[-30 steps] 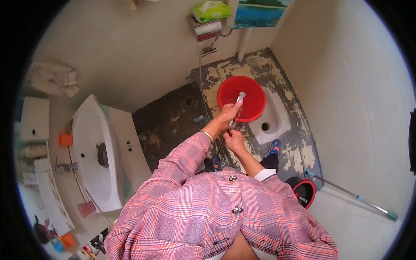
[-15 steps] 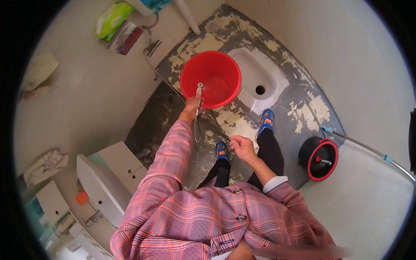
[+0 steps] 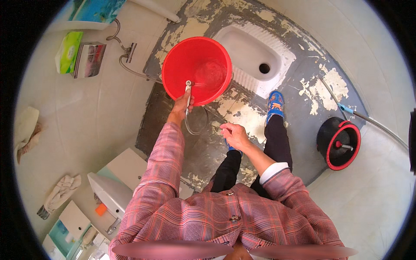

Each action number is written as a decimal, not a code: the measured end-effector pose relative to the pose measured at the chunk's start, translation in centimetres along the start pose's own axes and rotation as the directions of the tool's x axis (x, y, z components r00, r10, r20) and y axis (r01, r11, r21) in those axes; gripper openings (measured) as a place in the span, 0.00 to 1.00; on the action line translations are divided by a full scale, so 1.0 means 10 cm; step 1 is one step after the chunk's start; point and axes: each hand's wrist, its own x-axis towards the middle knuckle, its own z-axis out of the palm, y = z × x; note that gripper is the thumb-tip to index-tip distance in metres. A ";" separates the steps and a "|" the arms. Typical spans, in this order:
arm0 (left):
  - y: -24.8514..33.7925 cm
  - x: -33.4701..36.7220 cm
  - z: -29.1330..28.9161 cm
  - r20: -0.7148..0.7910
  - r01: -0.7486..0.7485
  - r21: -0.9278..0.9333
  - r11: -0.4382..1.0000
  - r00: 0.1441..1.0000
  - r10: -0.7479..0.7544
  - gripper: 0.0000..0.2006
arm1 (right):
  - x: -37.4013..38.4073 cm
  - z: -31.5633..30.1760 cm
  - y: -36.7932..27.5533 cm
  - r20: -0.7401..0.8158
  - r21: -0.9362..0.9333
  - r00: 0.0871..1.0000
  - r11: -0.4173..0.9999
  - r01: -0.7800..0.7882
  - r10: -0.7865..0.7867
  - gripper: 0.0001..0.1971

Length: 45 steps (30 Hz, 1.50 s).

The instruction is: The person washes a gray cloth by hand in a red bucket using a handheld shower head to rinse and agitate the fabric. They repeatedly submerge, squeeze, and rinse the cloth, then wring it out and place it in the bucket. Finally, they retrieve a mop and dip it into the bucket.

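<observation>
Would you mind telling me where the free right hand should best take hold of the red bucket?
Probably the red bucket at its near rim, to the right of the left hand and its spray nozzle. That edge faces the right hand, looks bare, and the open top lets fingers hook over.

The round red plastic bucket (image 3: pixel 197 69), which sits right of centre 1 second ago, now lies at 12 o'clock, left of the white squat pan (image 3: pixel 255 56) rather than over it. Water now swirls inside it, where earlier the bottom looks plain. The left hand (image 3: pixel 182 102) now holds the metal spray head (image 3: pixel 188 89) over the bucket's near rim, arm stretched out. The right hand (image 3: pixel 234 135), earlier close under the left one, now hangs apart at 5 o'clock from it, loosely curled and holding nothing. The black and red mop bucket (image 3: pixel 339 143) shifts up to 3 o'clock.
</observation>
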 end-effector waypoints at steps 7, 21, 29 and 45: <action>0.05 0.00 0.12 -0.079 -0.002 0.126 0.992 0.997 0.012 0.21 | 0.14 0.10 -0.21 0.031 0.087 0.999 0.996 -0.035 0.032 0.09; -0.11 0.21 -0.04 -0.016 0.011 -0.003 1.000 1.000 -0.011 0.19 | 0.15 0.06 -0.45 0.057 0.018 0.998 0.999 0.034 -0.035 0.12; -0.02 0.08 0.11 -0.008 -0.019 -0.003 1.000 1.000 0.019 0.19 | 0.16 0.05 -0.44 0.018 0.019 0.996 0.996 0.083 -0.083 0.11; -0.02 0.13 0.08 -0.017 -0.023 0.028 0.999 1.000 0.024 0.20 | 0.23 0.11 -0.34 0.002 0.107 0.995 0.989 0.104 -0.104 0.10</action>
